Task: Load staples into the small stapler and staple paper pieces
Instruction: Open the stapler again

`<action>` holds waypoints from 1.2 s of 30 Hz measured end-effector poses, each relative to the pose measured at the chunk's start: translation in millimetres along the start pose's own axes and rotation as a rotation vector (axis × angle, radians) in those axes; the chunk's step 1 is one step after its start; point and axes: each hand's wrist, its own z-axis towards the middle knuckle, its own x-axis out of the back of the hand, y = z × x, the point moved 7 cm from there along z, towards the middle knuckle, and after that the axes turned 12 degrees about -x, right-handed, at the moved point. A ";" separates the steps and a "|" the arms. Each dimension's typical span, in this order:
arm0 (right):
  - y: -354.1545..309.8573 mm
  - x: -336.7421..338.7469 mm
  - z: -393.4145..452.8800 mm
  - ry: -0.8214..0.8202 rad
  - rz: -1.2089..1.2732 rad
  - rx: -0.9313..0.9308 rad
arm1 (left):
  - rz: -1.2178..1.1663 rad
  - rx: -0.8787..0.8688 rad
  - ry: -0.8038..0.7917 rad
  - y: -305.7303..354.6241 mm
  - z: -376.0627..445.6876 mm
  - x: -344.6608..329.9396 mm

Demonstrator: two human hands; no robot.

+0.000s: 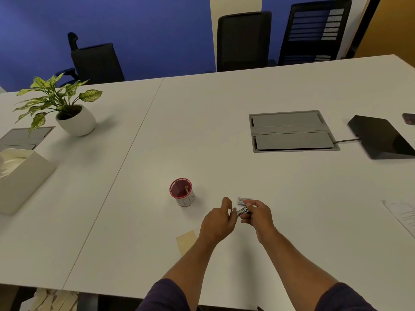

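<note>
A small metal stapler (241, 212) is held between both hands just above the white table (224, 131). My left hand (219, 223) grips its left end with the thumb raised. My right hand (258, 215) pinches its right end from above. A small staple box (241, 200) lies on the table right behind my right fingers. A tan paper piece (186, 242) lies flat near my left forearm, partly hidden under it. Whether the stapler is hinged open is too small to tell.
A red-rimmed cup (182, 192) stands left of the hands. A potted plant (71, 113) and a white box (20, 178) sit far left. A grey cable hatch (292, 131), a black device (381, 136) and printed sheets (404, 215) lie to the right.
</note>
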 end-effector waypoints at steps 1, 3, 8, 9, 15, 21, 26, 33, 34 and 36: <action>-5.1 0.6 0.9 0.023 -0.001 0.018 | -0.055 0.049 0.033 -4.2 0.7 1.5; -16.1 2.3 1.6 0.085 -0.029 0.060 | -0.188 0.160 0.065 -16.8 0.9 -0.2; -46.3 -6.9 -8.8 0.169 -0.276 0.244 | -0.547 0.360 -0.022 -31.9 1.4 -14.1; -51.7 -11.1 -11.1 0.175 -0.328 0.286 | -0.586 0.374 -0.031 -32.3 2.7 -15.0; -63.4 -29.0 -11.6 0.143 -0.518 0.457 | -0.800 0.507 -0.077 -37.8 5.4 -21.9; -57.1 -19.3 -4.9 0.006 -0.402 0.353 | -0.969 0.633 -0.086 -41.3 2.7 -21.5; -38.8 1.0 12.3 -0.124 -0.297 0.174 | -0.963 0.610 -0.114 -48.2 -4.4 -27.4; -16.9 18.3 18.5 -0.167 -0.656 0.229 | -0.586 0.377 -0.156 -45.2 1.8 -24.5; -14.4 19.1 18.8 -0.156 -0.744 0.240 | -0.488 0.338 -0.177 -42.5 3.4 -24.0; -7.9 17.7 17.9 -0.151 -0.925 0.268 | -0.290 0.248 -0.254 -35.8 6.2 -25.4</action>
